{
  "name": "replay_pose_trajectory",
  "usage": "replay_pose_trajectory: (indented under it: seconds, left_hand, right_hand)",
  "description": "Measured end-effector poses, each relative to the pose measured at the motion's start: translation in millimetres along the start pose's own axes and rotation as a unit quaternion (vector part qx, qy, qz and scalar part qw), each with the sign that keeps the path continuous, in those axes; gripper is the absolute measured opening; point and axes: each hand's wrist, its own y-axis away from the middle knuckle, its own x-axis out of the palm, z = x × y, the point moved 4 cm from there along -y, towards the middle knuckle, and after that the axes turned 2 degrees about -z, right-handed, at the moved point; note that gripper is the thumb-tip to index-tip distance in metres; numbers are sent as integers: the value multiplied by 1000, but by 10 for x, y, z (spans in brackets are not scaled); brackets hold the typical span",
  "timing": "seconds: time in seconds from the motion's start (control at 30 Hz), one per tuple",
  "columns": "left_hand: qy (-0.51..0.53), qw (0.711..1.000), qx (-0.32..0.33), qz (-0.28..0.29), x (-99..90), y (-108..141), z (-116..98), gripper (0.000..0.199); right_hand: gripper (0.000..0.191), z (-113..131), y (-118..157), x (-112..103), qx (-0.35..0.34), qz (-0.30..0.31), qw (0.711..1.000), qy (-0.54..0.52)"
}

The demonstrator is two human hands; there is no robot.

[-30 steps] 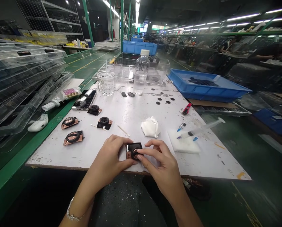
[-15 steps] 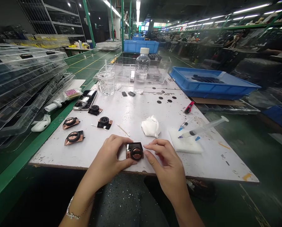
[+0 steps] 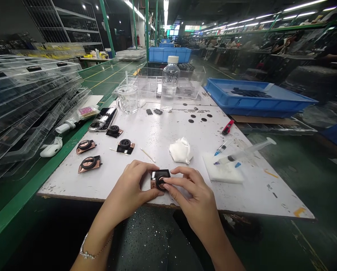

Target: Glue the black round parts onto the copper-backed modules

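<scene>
At the near edge of the white work board, my left hand grips a small black and copper part from its left side. My right hand reaches over it from the right, with the thumb and forefinger pressed on the round black piece on top of the part. A crumpled white cloth lies just behind my hands. Three similar copper-plated parts lie on the board to the left, and a fourth, darker one sits by the phone.
Syringes rest on a white pad to the right. A phone, a glass mug and a water bottle stand further back. A blue tray is at right, stacked clear trays at left.
Half a second ago my right fingers were lifted off the part; they have come back down onto its round top. My left hand has kept its grip.
</scene>
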Motion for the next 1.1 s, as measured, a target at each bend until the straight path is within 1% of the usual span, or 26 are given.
replay_pose_trajectory:
  seconds: [0.1, 0.2, 0.37, 0.43, 0.5, 0.53, 0.57, 0.63, 0.67, 0.7, 0.73, 0.77, 0.83, 0.9, 0.97, 1.0, 1.07, 1.1]
  left_hand:
    - [2, 1000, 5, -5, -10, -3, -2, 42]
    - [1, 1000, 3, -6, -14, -10, 3, 42]
    - [17, 1000, -10, -20, -9, 8, -69, 43]
    - [26, 999, -24, -39, -73, 47, -103, 42]
    - [22, 996, -34, -78, -244, 124, -93, 38]
    - [8, 993, -35, -112, -381, 181, -63, 35]
    - [-13, 988, -37, -151, -547, 253, -9, 34]
    - [-74, 964, -59, -250, -939, 432, 167, 36]
    - [-102, 948, -90, -289, -1131, 527, 292, 40]
    - [-126, 932, -133, -313, -1303, 613, 434, 43]
    - [-142, 918, -178, -325, -1447, 687, 581, 47]
    - [-151, 910, -216, -320, -1553, 738, 722, 51]
    - [-149, 910, -256, -289, -1665, 775, 961, 58]
    - [-138, 920, -266, -254, -1679, 756, 1128, 63]
    - [-133, 926, -263, -234, -1663, 730, 1221, 64]
    - [-133, 928, -260, -230, -1657, 723, 1238, 63]
    - [-131, 931, -256, -225, -1657, 716, 1207, 62]
    - [-132, 931, -255, -227, -1662, 710, 1154, 63]
  right_hand:
    - [15, 13, 13, -49, 41, -5, 999, -20]
    - [15, 7, 28, -99, 92, -33, 995, -34]
    - [15, -12, 20, -121, 110, -65, 991, -28]
    - [17, -38, 20, -130, 118, -82, 989, -34]
    - [19, -62, 28, -142, 127, -99, 986, -40]
    - [20, -69, 33, -147, 131, -104, 985, -41]
    - [21, -71, 37, -150, 134, -106, 984, -41]
    - [23, -66, 45, -155, 144, -108, 983, -37]
    - [24, -65, 47, -159, 154, -108, 982, -32]
    - [24, -65, 48, -163, 164, -110, 980, -29]
    - [25, -66, 45, -169, 168, -113, 979, -28]
    - [25, -67, 39, -177, 165, -118, 979, -29]
    - [26, -75, 23, -186, 153, -126, 980, -35]
    - [25, -83, 14, -184, 145, -130, 980, -39]
    - [26, -79, 24, -175, 147, -137, 979, -43]
    - [27, -70, 39, -184, 147, -156, 976, -47]
    - [30, -50, 88, -250, 143, -234, 960, -56]
    - [35, -44, 113, -298, 138, -274, 950, -59]
